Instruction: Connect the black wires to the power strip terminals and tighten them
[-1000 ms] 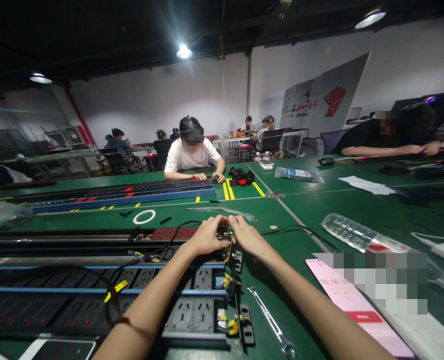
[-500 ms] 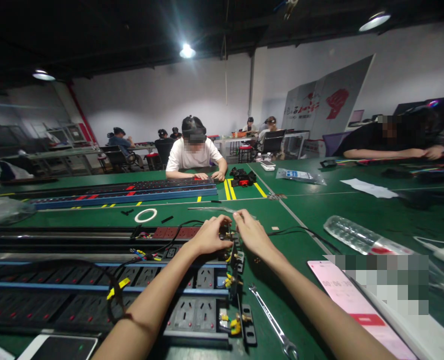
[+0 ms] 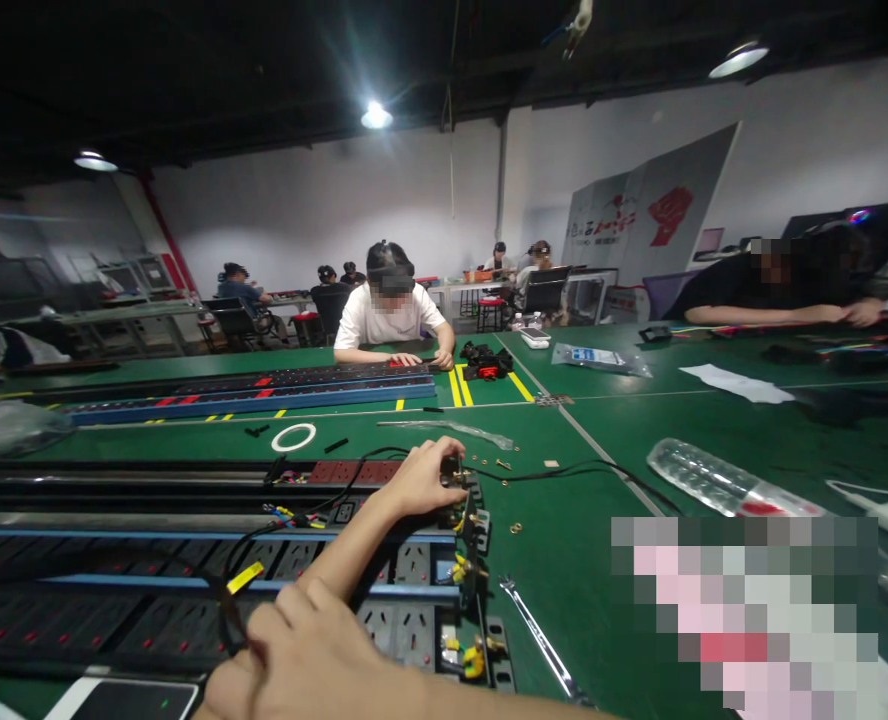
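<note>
My left hand [image 3: 425, 478] is curled at the end of a power strip, its thumb and fingers on either side of a black end plate [image 3: 468, 520]. Brass bolts and yellow wire terminals [image 3: 474, 660] show at the strip ends. My right hand [image 3: 313, 640] is over the nearer strips at lower left, back upward and fingers curled; their tips are hidden. A dark cable [image 3: 228, 605] crosses beside its fingers, near a yellow tag [image 3: 245, 577]. Beneath lie long power strips [image 3: 406, 565] with black sockets and blue edges.
Right of the strips lie a wrench [image 3: 538, 635] and small brass nuts [image 3: 516, 528]. Further right is a plastic bottle [image 3: 703, 475]. A white tape ring [image 3: 292, 437] lies beyond the strips. Across the green table [image 3: 601, 420] sits a co-worker [image 3: 391, 315] at another strip.
My right hand has left the end plate and swung down and left over the nearer strips. My left hand stays at the plate. Brass nuts and a screw on the table are now uncovered.
</note>
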The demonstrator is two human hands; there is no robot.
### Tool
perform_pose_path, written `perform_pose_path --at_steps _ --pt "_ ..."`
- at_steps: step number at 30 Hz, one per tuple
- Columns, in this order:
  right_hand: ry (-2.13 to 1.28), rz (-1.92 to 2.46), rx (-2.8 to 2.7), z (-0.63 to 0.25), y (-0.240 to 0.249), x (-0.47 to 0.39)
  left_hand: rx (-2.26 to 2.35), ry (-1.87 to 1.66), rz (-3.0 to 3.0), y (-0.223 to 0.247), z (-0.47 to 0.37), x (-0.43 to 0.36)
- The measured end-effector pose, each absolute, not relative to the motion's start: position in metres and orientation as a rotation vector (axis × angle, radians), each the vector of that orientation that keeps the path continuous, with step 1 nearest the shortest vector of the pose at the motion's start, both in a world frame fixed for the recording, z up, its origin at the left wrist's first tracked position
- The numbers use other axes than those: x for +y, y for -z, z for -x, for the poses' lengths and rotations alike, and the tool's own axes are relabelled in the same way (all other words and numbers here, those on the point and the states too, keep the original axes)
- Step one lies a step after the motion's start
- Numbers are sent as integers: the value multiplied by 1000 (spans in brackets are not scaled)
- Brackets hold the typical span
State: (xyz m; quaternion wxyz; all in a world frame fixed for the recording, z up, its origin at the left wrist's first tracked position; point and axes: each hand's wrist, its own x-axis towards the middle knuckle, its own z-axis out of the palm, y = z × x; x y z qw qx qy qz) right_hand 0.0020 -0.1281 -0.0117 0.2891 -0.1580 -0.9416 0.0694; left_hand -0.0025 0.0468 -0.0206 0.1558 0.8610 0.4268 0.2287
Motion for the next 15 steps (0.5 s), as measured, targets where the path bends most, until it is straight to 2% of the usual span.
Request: perform_pose_path --at_steps 9,15 --pt "-139 614 -2565 4 -9 -107 1273 -639 -2468 18 1 43" --pt "37 748 -2692 -30 -23 -93 1303 -644 -2489 22 1 44"
